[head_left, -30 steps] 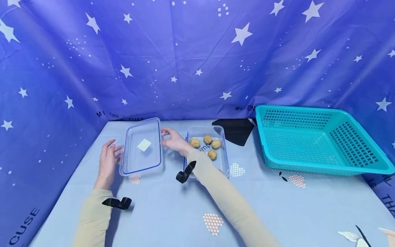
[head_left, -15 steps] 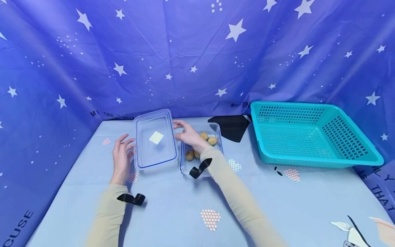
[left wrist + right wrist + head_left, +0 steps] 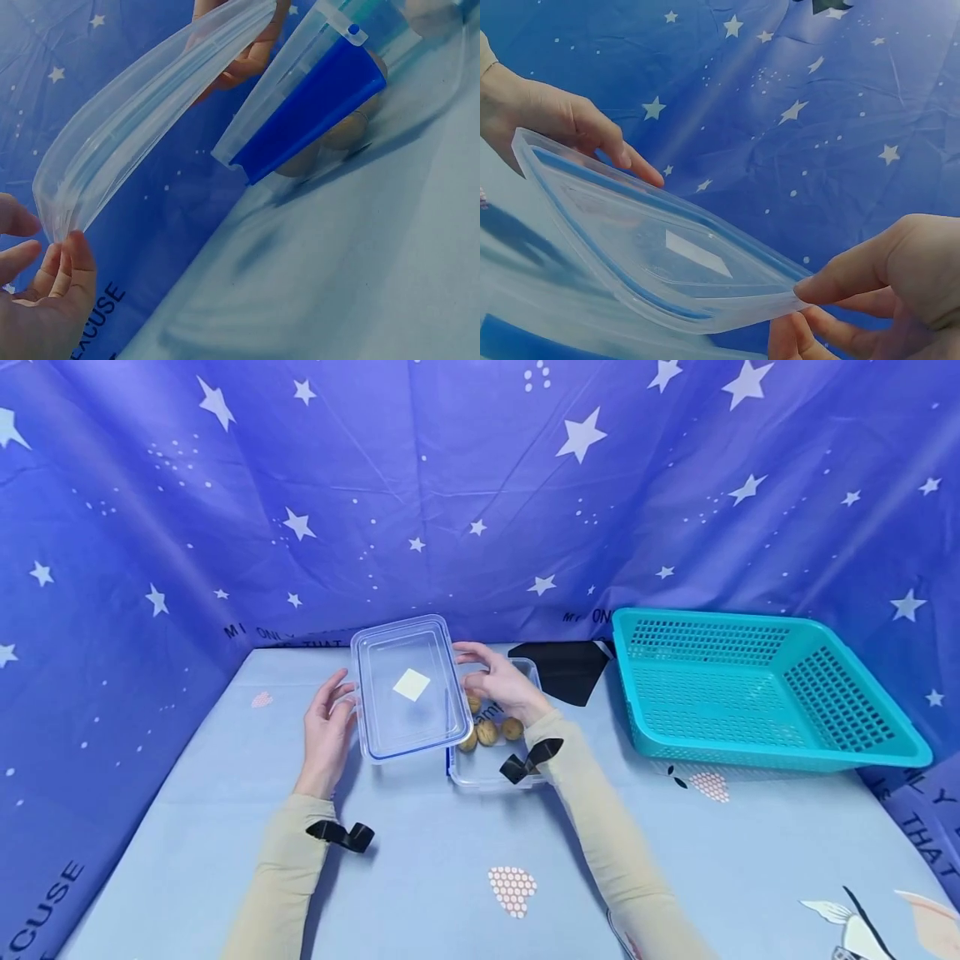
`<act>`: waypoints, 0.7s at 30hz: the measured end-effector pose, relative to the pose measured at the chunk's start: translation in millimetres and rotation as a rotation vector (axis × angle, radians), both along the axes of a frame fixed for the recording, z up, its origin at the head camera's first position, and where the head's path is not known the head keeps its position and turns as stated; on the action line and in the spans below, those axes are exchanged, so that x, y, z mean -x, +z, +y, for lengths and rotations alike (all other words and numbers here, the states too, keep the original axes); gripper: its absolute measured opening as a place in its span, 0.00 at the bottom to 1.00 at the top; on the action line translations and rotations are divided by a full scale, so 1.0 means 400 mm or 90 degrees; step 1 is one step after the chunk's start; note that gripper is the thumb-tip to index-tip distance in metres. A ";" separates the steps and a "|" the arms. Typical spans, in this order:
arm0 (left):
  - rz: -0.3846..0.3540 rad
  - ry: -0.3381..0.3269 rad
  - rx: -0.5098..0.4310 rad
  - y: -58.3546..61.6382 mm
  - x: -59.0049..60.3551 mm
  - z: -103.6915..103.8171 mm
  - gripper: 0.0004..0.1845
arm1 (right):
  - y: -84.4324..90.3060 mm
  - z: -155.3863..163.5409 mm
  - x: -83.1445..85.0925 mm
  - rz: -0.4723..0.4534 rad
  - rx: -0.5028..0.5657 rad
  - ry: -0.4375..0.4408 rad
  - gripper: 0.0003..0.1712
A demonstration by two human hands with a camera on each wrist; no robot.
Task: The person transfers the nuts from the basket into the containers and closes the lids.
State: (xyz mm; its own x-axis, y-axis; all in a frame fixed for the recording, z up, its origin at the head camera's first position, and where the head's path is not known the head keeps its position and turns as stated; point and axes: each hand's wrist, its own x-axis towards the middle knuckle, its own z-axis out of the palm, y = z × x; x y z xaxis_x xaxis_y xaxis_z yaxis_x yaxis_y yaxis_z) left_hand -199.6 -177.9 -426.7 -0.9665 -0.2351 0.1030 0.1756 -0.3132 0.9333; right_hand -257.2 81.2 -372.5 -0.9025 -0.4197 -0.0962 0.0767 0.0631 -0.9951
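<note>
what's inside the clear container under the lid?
Walnuts: three show in the container near the lid's edge, a fourth partly behind it. The lid, held by both hands, covers the far left part, so more may be hidden.

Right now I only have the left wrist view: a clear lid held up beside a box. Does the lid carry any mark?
Observer: Yes, a pale square sticker sits at the middle of the lid.
Reviewer: How does the right hand hold it?
Observer: The right hand pinches one edge between thumb and fingers.
Reviewer: What lies behind the box?
Observer: A black patch lies on the table just past the box, left of a teal basket.
</note>
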 end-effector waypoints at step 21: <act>0.020 -0.108 0.023 0.043 0.019 0.094 0.29 | 0.013 0.140 -0.042 0.056 0.002 -0.048 0.36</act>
